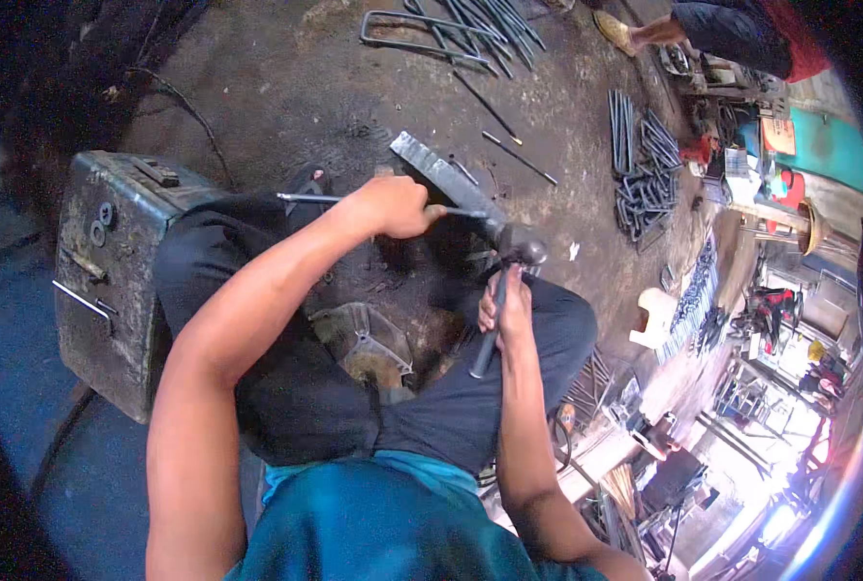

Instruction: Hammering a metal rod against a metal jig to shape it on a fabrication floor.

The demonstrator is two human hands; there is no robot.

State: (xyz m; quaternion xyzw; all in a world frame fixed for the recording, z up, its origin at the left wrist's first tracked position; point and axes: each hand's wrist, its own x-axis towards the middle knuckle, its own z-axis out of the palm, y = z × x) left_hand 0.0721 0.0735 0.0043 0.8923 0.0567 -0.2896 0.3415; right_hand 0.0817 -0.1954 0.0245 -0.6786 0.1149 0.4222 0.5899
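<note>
My left hand [393, 205] is closed around a thin metal rod [306, 198], which lies roughly crosswise in front of me. The rod's right end reaches the near end of a thick grey steel bar [439, 172] close to the ground. My right hand [509, 308] grips the handle of a hammer [523, 244]. Its dark rounded head is at the rod's right end, by the bar; whether they touch, I cannot tell. Below my hands, between my legs, stands a pale metal frame with spokes [364, 334], partly hidden.
At left stands a worn metal box [112, 281] with washers [100, 225] and a bent rod [83, 300] on it. Bent rods [461, 34] lie ahead, more [645, 184] at right. Loose rods [519, 158] lie nearer. A person's foot [616, 34] is at far right.
</note>
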